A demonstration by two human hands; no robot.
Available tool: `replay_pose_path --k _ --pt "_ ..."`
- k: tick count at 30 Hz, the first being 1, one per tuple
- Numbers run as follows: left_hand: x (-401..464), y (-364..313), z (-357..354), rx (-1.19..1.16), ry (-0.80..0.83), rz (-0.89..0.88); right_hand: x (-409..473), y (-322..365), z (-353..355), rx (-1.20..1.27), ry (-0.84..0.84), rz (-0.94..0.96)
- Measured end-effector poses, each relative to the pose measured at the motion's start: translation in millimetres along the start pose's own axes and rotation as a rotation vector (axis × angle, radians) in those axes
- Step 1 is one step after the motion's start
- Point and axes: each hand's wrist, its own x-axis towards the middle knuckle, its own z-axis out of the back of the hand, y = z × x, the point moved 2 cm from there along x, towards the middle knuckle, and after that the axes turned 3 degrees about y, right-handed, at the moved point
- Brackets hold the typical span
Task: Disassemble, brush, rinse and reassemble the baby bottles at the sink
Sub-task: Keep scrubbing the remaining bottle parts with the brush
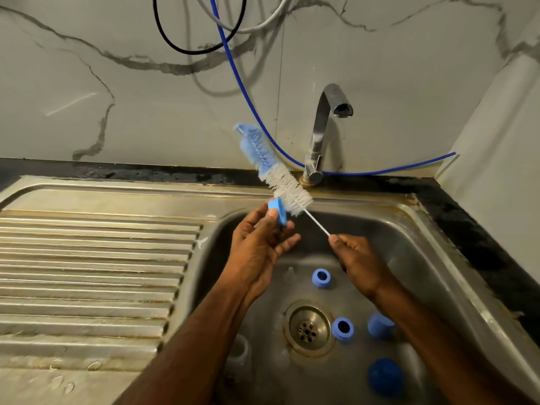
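Over stainless steel sink basin [432, 229]: left hand [260, 244] pinches light-blue plastic bottle collar ring [277, 211]; right hand [355, 260] grips twisted-wire handle of blue-and-white bristle bottle brush [273, 171], bristles beside ring. In basin around round metal drain [309, 327]: three more blue rings [321, 277], dark-blue dome cap [385, 375], clear bottle [239, 350].

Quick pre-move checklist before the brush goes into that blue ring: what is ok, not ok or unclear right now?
1. Left hand holds the blue ring firmly: ok.
2. Right hand grips the bottle brush by its wire stem: ok.
3. Bristles sit beside the ring, not through it: not ok.
4. Water running from the tap: not ok, none visible.
5. Soap on the bristles: cannot tell.
6. Other blue parts wait in the sink: ok.
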Motion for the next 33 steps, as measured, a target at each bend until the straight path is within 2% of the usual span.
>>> replay_pose_path --k 3,7,11,15,16,19,21,25,29,30,33 --pt "6 -7 11 -0.034 -0.059 -0.037 -3 3 0 -0.041 -0.009 0.052" --pt "6 -9 12 0.195 -0.105 -0.113 -8 9 -7 -0.162 0.034 0.105" --pt "8 -14 16 0.249 -0.083 -0.196 -6 4 0 -0.142 0.036 0.064" --pt "3 0 9 0.525 0.012 -0.223 -8 13 -7 -0.156 -0.008 0.124" --pt "1 1 6 0.488 0.009 -0.216 -8 13 -8 -0.161 0.004 0.132" --pt "6 -10 9 0.079 -0.067 -0.159 -9 8 -1 -0.097 0.065 0.117" --pt "10 -17 13 -0.067 -0.078 -0.173 -8 5 4 -0.099 0.072 0.106" --pt "6 -6 2 0.026 -0.044 -0.140 -12 14 -11 -0.044 0.099 0.142" --pt "9 -15 11 -0.048 -0.108 -0.167 -13 11 -9 0.003 0.183 0.116" --pt "9 -18 14 0.004 -0.109 -0.191 -12 9 -6 0.008 0.194 0.106" --pt "4 -12 11 0.363 -0.054 -0.249 -12 11 -7 0.015 0.156 0.114"
